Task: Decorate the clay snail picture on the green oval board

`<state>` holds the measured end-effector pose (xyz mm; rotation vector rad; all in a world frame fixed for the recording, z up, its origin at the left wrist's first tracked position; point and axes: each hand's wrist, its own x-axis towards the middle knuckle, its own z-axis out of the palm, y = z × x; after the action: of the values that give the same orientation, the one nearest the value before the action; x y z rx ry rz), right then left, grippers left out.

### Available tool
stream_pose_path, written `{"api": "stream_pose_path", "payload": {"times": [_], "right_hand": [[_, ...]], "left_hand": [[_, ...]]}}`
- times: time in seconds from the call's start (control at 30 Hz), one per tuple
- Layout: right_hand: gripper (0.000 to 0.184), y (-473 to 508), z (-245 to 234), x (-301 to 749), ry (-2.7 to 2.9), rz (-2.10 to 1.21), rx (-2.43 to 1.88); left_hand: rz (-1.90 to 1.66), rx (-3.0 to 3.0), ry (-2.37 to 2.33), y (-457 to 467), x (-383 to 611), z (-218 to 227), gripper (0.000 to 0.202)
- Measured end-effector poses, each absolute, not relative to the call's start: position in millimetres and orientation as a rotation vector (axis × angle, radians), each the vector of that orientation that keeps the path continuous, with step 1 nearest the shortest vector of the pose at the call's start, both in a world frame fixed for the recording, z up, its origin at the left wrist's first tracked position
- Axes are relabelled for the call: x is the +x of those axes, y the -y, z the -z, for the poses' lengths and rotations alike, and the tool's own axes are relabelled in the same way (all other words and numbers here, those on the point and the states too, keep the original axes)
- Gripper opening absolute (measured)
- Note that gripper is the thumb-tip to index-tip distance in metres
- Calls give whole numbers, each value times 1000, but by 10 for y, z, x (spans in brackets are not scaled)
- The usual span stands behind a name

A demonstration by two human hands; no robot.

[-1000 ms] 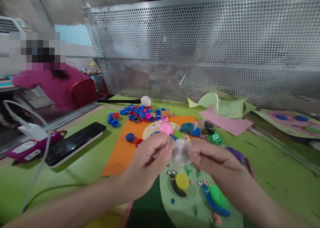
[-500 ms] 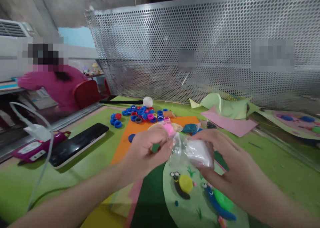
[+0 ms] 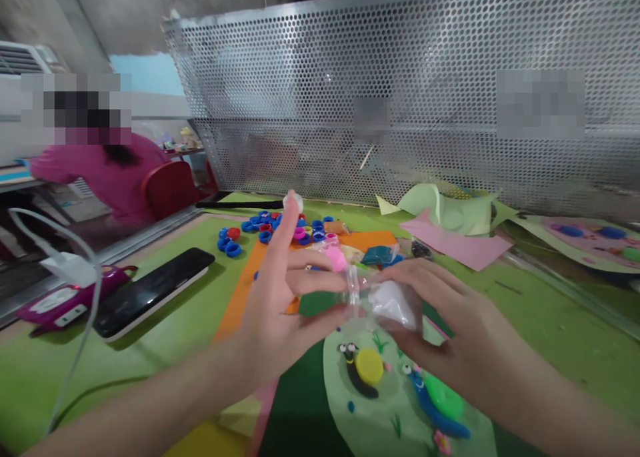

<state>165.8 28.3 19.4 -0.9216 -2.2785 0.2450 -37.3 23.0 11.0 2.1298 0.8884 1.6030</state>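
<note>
A small clear plastic bag with a white lump in it (image 3: 393, 303) is held up between both hands. My right hand (image 3: 455, 317) grips the filled end, thumb below and fingers above. At the bag's loose left edge, my left hand (image 3: 280, 297) has thumb and fingertips closed on the film, while one finger points upward. Under the hands lies a pale green card (image 3: 350, 403) bearing a dark snail figure with a yellow shell (image 3: 369, 366) and a blue one with a green shell (image 3: 443, 397). Just beyond the bag are a pink packet (image 3: 336, 257) and a teal packet (image 3: 377, 255).
Several blue bottle caps (image 3: 233, 249) and other coloured ones lie further back. To the left are a black case (image 3: 155, 293) and a purple power strip (image 3: 75, 300) with a white cable. Paper scraps (image 3: 455, 240) lie before a perforated metal screen (image 3: 425, 77). A person in pink (image 3: 100, 177) sits beyond.
My left hand has opened out from a tight pinch, one finger now raised, and holds the bag's edge with its fingers stretched straighter. The right hand keeps its hold; the view has shifted slightly.
</note>
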Motion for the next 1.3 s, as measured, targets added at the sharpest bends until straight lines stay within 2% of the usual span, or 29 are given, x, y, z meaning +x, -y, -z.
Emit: {"api": "stream_pose_path", "payload": {"times": [0.3, 0.43, 0.57, 0.77, 1.17, 1.3], "right_hand": [[39, -243, -181, 1626, 2315, -410, -908], [33, -246, -181, 1611, 2322, -460, -914], [29, -252, -193, 1610, 2319, -359, -919], [30, -276, -192, 1645, 2265, -272, -1029], [27, -265, -166, 1612, 2334, -469, -1071], [32, -265, -142, 1607, 2356, -508, -1063]], "left_hand": [[-1630, 2135, -984, -204, -354, -77, 94], [-1632, 2117, -1001, -183, -339, -51, 93], [-1659, 2013, -992, -182, -337, -92, 88], [-1487, 1723, -1094, -278, -389, -201, 87], [-1488, 1976, -1011, -224, -370, -113, 94], [-1497, 2084, -1011, -200, -357, -94, 91]]}}
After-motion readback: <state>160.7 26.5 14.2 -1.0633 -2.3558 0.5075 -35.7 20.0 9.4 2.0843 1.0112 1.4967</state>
